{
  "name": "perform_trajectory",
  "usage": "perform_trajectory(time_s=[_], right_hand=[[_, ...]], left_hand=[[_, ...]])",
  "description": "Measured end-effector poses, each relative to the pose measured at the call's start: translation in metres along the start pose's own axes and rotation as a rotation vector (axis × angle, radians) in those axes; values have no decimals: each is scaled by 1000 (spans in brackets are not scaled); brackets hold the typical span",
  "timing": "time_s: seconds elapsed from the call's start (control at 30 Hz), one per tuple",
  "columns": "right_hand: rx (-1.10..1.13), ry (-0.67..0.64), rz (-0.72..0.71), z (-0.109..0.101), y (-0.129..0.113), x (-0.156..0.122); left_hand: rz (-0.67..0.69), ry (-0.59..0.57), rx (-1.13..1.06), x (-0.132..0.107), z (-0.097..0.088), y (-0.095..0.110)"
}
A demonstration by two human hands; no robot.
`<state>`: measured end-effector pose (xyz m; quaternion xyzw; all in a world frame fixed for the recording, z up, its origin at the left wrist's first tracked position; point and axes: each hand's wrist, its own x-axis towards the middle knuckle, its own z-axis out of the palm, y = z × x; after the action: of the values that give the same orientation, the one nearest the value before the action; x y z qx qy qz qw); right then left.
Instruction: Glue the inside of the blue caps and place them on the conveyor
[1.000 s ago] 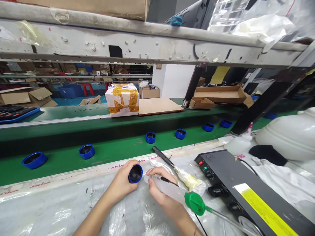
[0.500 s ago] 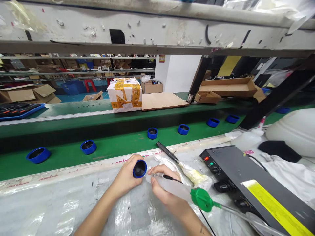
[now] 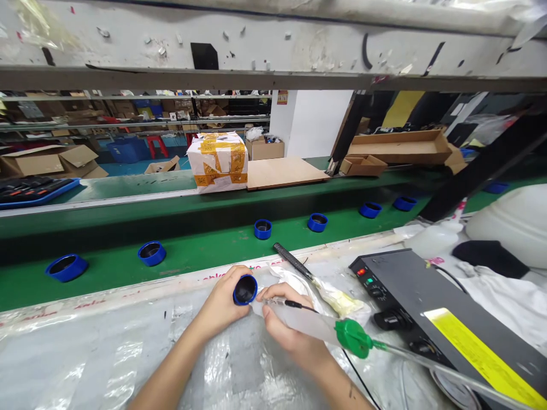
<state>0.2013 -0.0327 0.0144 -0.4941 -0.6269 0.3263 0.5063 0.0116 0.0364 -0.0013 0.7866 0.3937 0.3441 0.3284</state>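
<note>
My left hand (image 3: 222, 307) is wrapped round a blue cap (image 3: 245, 290), its dark open side turned towards me. My right hand (image 3: 284, 327) grips a clear dispensing syringe (image 3: 307, 324) with a green end piece (image 3: 352, 338) and a thin hose running off to the right. The syringe tip sits right beside the cap's rim. Both hands rest over a bench covered in clear plastic sheet (image 3: 106, 359).
Several blue caps (image 3: 151, 253) lie spaced along the green conveyor belt (image 3: 196, 259) just beyond the bench. A black-handled tool (image 3: 293, 262) lies on a smeared bag. A dark controller box (image 3: 431, 307) with a yellow label stands at the right, a white jug (image 3: 508, 222) behind it.
The view has shifted slightly. Both hands stay together, with the cap and syringe tip carried a little to the right and up.
</note>
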Motion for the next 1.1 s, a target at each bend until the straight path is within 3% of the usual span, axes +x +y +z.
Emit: perform_trajectory(time_s=[0.67,1.1], right_hand=[[226,31,47,10,-11,3],[254,74,-43,15,-13,4]], left_hand=[[25,-12,25,1,-3,-2],[44,-7,5,3,-5,-1]])
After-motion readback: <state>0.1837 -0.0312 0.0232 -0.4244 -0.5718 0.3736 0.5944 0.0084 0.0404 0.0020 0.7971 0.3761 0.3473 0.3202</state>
